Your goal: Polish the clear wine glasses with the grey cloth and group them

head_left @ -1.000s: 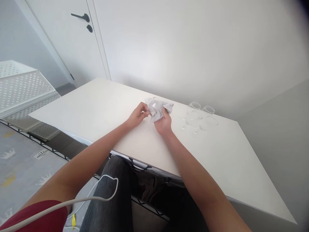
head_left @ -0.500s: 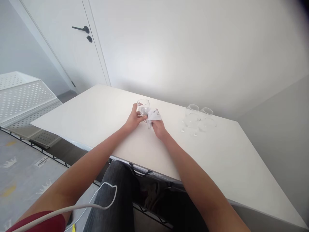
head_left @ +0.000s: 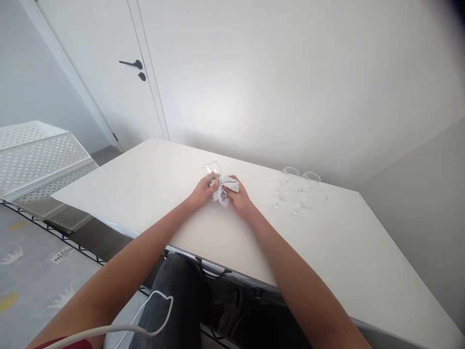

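Note:
My left hand (head_left: 203, 190) is closed around a clear wine glass (head_left: 213, 168), whose bowl tilts up and to the left. In my right hand (head_left: 238, 196) is a bunched white cloth (head_left: 224, 189), pressed against the lower end of the glass. The stem and foot of the glass are hidden by the cloth and fingers. Both hands are close together above the white table (head_left: 152, 194).
Several clear glasses (head_left: 290, 186) stand close together on the table to the right, near the wall. At far left is a white perforated rack (head_left: 43, 150). A white cable (head_left: 145, 332) crosses over my leg.
The glass has tipped from nearly upright to leaning left. The cloth has been brought over its stem and foot end, and the view has shifted slightly upward.

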A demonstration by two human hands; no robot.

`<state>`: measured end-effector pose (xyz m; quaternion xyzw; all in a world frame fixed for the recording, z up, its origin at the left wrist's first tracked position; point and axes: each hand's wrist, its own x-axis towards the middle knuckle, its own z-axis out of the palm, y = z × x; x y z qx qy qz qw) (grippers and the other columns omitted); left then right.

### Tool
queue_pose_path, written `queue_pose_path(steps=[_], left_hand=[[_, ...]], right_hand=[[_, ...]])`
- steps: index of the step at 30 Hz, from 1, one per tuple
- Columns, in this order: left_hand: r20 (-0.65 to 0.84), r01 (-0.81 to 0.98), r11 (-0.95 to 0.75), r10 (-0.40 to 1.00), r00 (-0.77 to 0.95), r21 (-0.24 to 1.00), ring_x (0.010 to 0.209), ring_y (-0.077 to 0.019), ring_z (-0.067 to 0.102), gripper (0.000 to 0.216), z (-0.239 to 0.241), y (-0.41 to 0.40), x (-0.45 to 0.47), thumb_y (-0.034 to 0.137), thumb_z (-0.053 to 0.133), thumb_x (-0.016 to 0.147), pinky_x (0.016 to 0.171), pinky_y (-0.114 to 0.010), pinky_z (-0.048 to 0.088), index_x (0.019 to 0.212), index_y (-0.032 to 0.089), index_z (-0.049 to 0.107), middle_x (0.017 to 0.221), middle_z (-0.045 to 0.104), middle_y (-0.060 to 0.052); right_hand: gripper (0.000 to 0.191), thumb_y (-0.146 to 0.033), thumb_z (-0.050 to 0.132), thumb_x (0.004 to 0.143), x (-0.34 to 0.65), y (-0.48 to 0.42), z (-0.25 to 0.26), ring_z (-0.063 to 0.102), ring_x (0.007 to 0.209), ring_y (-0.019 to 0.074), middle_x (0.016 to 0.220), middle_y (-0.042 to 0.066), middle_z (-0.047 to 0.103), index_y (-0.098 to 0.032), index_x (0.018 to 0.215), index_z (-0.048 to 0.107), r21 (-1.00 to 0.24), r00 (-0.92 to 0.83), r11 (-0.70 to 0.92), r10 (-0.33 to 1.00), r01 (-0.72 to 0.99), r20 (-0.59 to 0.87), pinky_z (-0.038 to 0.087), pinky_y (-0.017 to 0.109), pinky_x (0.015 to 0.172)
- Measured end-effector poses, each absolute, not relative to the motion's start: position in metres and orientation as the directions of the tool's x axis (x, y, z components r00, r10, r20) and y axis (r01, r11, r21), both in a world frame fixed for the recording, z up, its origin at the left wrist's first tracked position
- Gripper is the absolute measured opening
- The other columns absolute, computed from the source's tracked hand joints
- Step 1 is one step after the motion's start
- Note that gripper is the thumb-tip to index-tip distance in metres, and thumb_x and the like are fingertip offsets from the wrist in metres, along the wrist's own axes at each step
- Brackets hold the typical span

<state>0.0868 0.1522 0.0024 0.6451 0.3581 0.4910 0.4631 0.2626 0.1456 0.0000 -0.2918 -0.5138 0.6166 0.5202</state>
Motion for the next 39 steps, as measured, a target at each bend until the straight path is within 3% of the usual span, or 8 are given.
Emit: queue_pose_path(steps=[9, 15, 17, 22, 26, 30, 34, 39], left_hand=[[0.317, -0.160, -0.285, 0.917, 0.243, 0.945, 0.112, -0.0279, 0.070, 0.062, 0.017, 0.147, 0.088, 0.078, 0.065, 0.088, 0.087, -0.041, 0.060, 0.116, 0.022, 0.061, 0.141, 0.064, -0.018], [0.315, -0.221, -0.260, 0.910, 0.270, 0.940, 0.102, -0.0256, 0.069, 0.050, 0.024, 0.143, 0.090, 0.071, 0.061, 0.094, 0.089, -0.043, 0.059, 0.106, 0.022, 0.060, 0.122, 0.070, -0.013], [0.339, -0.216, -0.287, 0.903, 0.263, 0.933, 0.102, -0.0249, 0.069, 0.047, 0.024, 0.144, 0.090, 0.068, 0.063, 0.094, 0.090, -0.042, 0.058, 0.104, 0.021, 0.061, 0.119, 0.070, -0.012], [0.388, -0.148, -0.372, 0.915, 0.106, 0.916, 0.116, -0.0263, 0.067, 0.046, 0.019, 0.153, 0.086, 0.066, 0.066, 0.092, 0.093, -0.041, 0.056, 0.105, 0.023, 0.063, 0.129, 0.068, -0.013], [0.360, -0.125, -0.352, 0.931, 0.053, 0.928, 0.125, -0.0274, 0.065, 0.047, 0.014, 0.157, 0.084, 0.068, 0.053, 0.099, 0.092, -0.039, 0.055, 0.117, 0.025, 0.054, 0.143, 0.065, -0.015], [0.377, -0.187, -0.352, 0.919, 0.117, 0.917, 0.128, -0.0270, 0.063, 0.048, 0.013, 0.154, 0.084, 0.066, 0.058, 0.098, 0.094, -0.040, 0.053, 0.124, 0.027, 0.050, 0.154, 0.059, -0.016], [0.323, -0.285, -0.289, 0.943, 0.080, 0.914, 0.128, -0.0255, 0.059, 0.048, 0.018, 0.149, 0.085, 0.060, 0.065, 0.097, 0.088, -0.035, 0.050, 0.128, 0.026, 0.052, 0.161, 0.054, -0.014], [0.280, -0.384, -0.234, 0.957, 0.068, 0.893, 0.131, -0.0252, 0.055, 0.043, 0.024, 0.144, 0.084, 0.059, 0.065, 0.098, 0.089, -0.032, 0.048, 0.122, 0.024, 0.062, 0.164, 0.052, -0.010]], right_hand=[[0.020, -0.032, 0.071, 0.082, 0.259, 0.135, 0.005, 0.062, 0.083, 0.0217, 0.091, 0.002, 0.069, -0.024, 0.099, 0.065, -0.934, -0.319, 0.344, 0.899, 0.096, 0.299, 0.051, 0.038, 0.081], [0.025, -0.046, 0.071, 0.081, 0.260, 0.141, 0.001, 0.063, 0.079, 0.0242, 0.082, 0.005, 0.067, -0.023, 0.087, 0.061, -0.979, -0.379, 0.048, 0.918, -0.197, 0.121, 0.054, 0.040, 0.074], [0.022, -0.043, 0.069, 0.081, 0.261, 0.140, 0.002, 0.062, 0.080, 0.0238, 0.081, 0.004, 0.065, -0.024, 0.086, 0.060, -0.983, -0.394, 0.125, 0.904, -0.132, 0.168, 0.054, 0.039, 0.076], [0.022, -0.022, 0.057, 0.077, 0.266, 0.133, 0.007, 0.056, 0.082, 0.0227, 0.087, 0.002, 0.061, -0.027, 0.098, 0.056, -0.866, -0.020, 0.451, 0.889, 0.216, 0.458, 0.049, 0.037, 0.080], [0.042, -0.017, 0.054, 0.075, 0.267, 0.133, 0.006, 0.054, 0.090, 0.0216, 0.100, 0.003, 0.057, -0.029, 0.114, 0.045, -0.864, 0.261, 0.470, 0.824, 0.180, 0.503, 0.047, 0.035, 0.081], [0.043, -0.024, 0.064, 0.079, 0.261, 0.136, 0.002, 0.052, 0.085, 0.0191, 0.099, 0.001, 0.055, -0.030, 0.116, 0.044, -0.962, -0.051, 0.271, 0.961, -0.035, 0.272, 0.048, 0.032, 0.077], [0.044, -0.032, 0.074, 0.081, 0.259, 0.133, 0.003, 0.058, 0.097, 0.0200, 0.107, 0.002, 0.060, -0.027, 0.122, 0.058, -0.986, -0.524, 0.093, 0.838, -0.142, 0.154, 0.050, 0.033, 0.087], [0.056, -0.070, 0.040, 0.103, 0.261, 0.131, 0.007, 0.060, 0.106, 0.0231, 0.118, 0.008, 0.066, -0.023, 0.124, 0.063, -0.982, -0.593, 0.066, 0.789, -0.178, 0.160, 0.050, 0.039, 0.098]])
